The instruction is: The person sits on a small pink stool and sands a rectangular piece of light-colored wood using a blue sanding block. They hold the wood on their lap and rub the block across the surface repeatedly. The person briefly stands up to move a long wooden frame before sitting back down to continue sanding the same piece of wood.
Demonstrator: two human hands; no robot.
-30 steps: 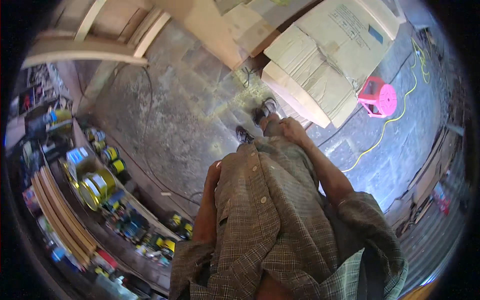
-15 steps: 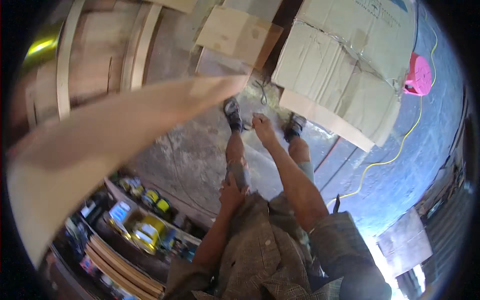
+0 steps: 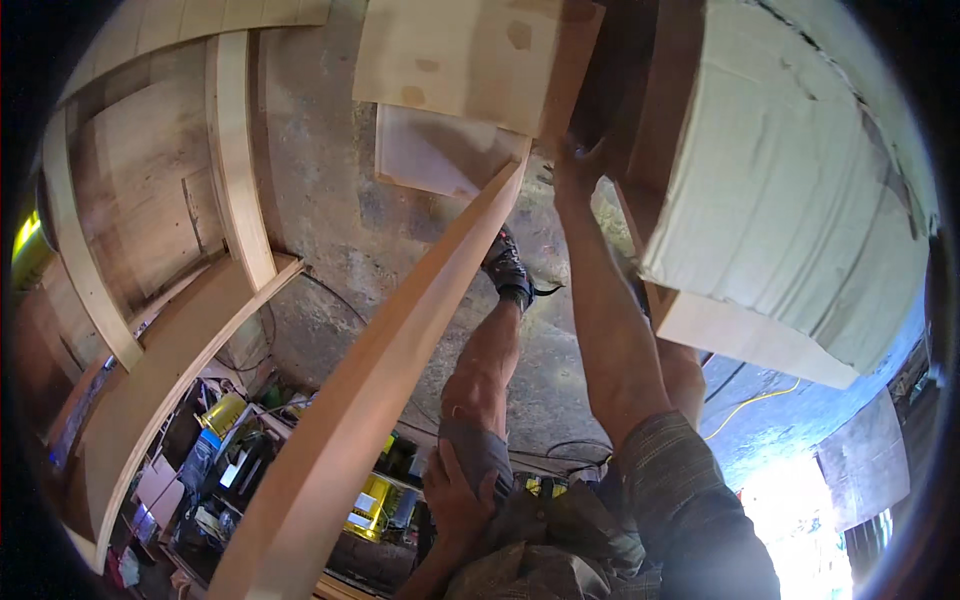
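My left hand [image 3: 458, 492] rests on my left thigh just above the knee, its fingers spread. Stretched forward, my right hand [image 3: 577, 168] is beside a dark gap between a light wooden panel [image 3: 455, 50] and a large cardboard box [image 3: 790, 170]. Its thumb stands apart from the fingers; the fingertips are in shadow, and I make out nothing held. A long wooden board [image 3: 385, 370] slants from the lower left up to the panel's near corner, left of my right hand. Beneath the panel lies a pale flat board [image 3: 425, 150].
A wooden frame [image 3: 240, 160] stands at the left, with a curved-looking plank [image 3: 190, 390] in front. Tools and a yellow container [image 3: 375, 505] crowd the lower left. A yellow cord [image 3: 750, 408] runs over the floor at the right. My shoe [image 3: 508, 265] is near the long board.
My right hand has moved forward from between my feet to the gap by the box. The view has shifted closer to the panel and box. My left hand remains on the thigh.
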